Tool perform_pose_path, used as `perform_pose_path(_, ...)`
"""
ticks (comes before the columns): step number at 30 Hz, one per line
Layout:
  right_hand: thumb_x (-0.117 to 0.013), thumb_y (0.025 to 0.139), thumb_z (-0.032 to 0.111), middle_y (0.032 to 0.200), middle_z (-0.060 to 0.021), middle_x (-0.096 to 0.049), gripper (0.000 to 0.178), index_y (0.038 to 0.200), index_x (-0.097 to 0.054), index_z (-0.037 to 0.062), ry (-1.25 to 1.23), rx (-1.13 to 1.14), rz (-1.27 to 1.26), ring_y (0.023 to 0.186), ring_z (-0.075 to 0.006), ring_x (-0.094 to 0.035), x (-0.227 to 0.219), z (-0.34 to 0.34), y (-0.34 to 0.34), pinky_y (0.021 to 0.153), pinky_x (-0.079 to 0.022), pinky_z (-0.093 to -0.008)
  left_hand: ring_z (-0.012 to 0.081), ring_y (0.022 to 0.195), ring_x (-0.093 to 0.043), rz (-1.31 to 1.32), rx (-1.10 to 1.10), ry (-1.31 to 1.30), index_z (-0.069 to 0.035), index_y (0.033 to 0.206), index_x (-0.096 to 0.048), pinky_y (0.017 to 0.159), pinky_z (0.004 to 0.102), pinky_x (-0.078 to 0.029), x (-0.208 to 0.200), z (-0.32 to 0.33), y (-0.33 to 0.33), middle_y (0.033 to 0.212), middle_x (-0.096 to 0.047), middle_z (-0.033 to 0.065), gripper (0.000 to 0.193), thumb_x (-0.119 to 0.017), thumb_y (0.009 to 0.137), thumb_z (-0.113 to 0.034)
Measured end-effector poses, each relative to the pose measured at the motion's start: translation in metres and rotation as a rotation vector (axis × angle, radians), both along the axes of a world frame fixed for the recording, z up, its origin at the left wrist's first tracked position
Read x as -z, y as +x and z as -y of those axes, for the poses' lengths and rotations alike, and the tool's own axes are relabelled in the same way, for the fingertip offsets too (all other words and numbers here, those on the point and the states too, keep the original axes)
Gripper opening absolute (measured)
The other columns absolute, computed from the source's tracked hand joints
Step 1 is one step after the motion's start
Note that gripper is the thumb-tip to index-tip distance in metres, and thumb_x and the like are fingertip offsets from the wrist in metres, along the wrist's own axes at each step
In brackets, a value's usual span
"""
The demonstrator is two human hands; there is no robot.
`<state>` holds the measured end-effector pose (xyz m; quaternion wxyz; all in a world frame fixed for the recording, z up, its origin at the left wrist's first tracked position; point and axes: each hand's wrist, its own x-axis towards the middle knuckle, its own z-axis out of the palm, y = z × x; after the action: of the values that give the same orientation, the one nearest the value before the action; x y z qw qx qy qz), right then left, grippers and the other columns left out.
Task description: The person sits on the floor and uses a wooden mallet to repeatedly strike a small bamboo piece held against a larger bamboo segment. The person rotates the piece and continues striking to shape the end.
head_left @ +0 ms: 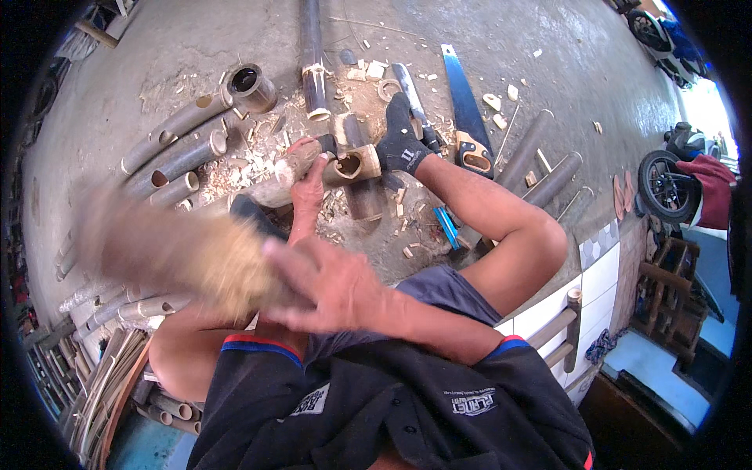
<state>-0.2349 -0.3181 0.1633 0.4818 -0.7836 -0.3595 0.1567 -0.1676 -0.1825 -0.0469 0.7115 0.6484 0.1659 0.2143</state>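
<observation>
My left hand [308,189] is closed around a short thick piece of light-brown wood with a dark end [296,162]; its exact kind is unclear. This lies against a bamboo tube with a cut hole [364,163], which rests across another dark bamboo tube [363,202]. My right hand [341,288] is in the foreground, closed on a thick wooden club [227,270] smeared by motion, its pale rough part nearest my fingers. My foot in a black sock [403,139] is beside the open end of the holed tube.
Several notched bamboo tubes [176,131] lie at left, near an upright bamboo section [252,90]. A handsaw [467,110] is to the right of my foot. Wood chips [235,174] litter the concrete floor. Bamboo strips [110,392] are stacked lower left; a motorbike wheel [667,186] is far right.
</observation>
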Motion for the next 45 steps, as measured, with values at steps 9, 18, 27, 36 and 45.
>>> perform_pose_path(9,-0.07,0.087,0.046,0.121,-0.038,-0.06,0.094,0.163,-0.024,0.0138,-0.004,-0.124,0.146,0.092,-0.0492,-0.068,-0.017,-0.015,-0.003,0.076,-0.058,-0.0516,0.015,0.106,-0.06,0.003,0.032,-0.153,-0.008,0.128,-0.061,0.097,0.0295,-0.05,0.005,-0.002,-0.003,0.116,-0.065,0.0036,0.04,-0.076,0.091,-0.008)
perform_pose_path(18,-0.065,0.091,0.05,0.124,-0.0363,-0.061,0.091,0.164,-0.024,0.0148,-0.19,-0.052,-0.02,0.087,-0.0481,-0.071,-0.001,-0.019,-0.004,0.077,-0.059,-0.0521,0.0162,0.109,-0.059,-0.035,0.053,-0.153,-0.007,0.13,-0.058,0.102,0.0313,-0.048,0.005,-0.004,0.0,0.118,-0.063,0.0041,0.046,-0.077,0.088,-0.012)
perform_pose_path(27,-0.064,0.089,0.056,0.099,-0.0352,-0.067,0.094,0.164,-0.022,0.0171,-0.423,-0.044,-0.171,0.084,-0.0493,-0.07,0.018,-0.019,0.006,0.074,-0.057,-0.0546,0.0179,0.107,-0.062,-0.029,0.079,-0.289,-0.006,0.13,-0.059,0.097,0.0317,-0.051,0.02,-0.007,-0.003,0.115,-0.065,0.0061,0.048,-0.079,0.087,-0.014)
perform_pose_path(36,-0.066,0.087,0.058,0.098,-0.0319,-0.068,0.093,0.162,-0.028,0.0175,-0.457,-0.012,-0.14,0.08,-0.0487,-0.07,0.032,-0.009,0.01,0.074,-0.058,-0.0549,0.0168,0.107,-0.062,-0.1,0.054,-0.506,-0.003,0.126,-0.062,0.099,0.0304,-0.051,0.032,-0.01,-0.004,0.117,-0.067,0.0047,0.042,-0.08,0.088,-0.01)
perform_pose_path(45,-0.073,0.087,0.041,0.116,-0.0313,-0.069,0.096,0.162,-0.024,0.005,-0.313,0.126,-0.401,0.11,-0.0412,-0.07,0.02,0.043,0.024,0.096,-0.053,-0.0425,0.0193,0.11,-0.061,0.019,0.085,-0.306,-0.004,0.129,-0.061,0.1,0.0326,-0.049,0.007,0.025,0.005,0.119,-0.066,0.0068,0.04,-0.075,0.092,-0.012)
